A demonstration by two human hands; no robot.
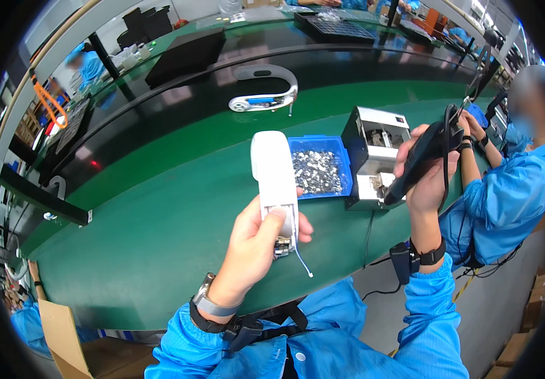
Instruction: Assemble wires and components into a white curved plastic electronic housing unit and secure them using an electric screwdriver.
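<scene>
My left hand (pixel 252 243) is closed around a white elongated plastic housing (pixel 272 161). Its lower part is uncovered, showing inner parts, and a thin white wire (pixel 304 262) dangles from it. In my right hand (pixel 433 186) is a black electric screwdriver (pixel 425 155), tilted with its lower end down at the front of a black-and-white screw feeder (pixel 383 118). The feeder hides where the tip ends. Between the housing and the feeder sits a blue bin (pixel 350 170) with many small metal parts.
A green work table (pixel 178 234) stretches before me. Beyond it runs a dark conveyor (pixel 190 98), where a white hook-shaped device (pixel 291 85) lies with its inside exposed. A co-worker in blue (pixel 512 196) is close on my right. An open cardboard box (pixel 64 335) stands lower left.
</scene>
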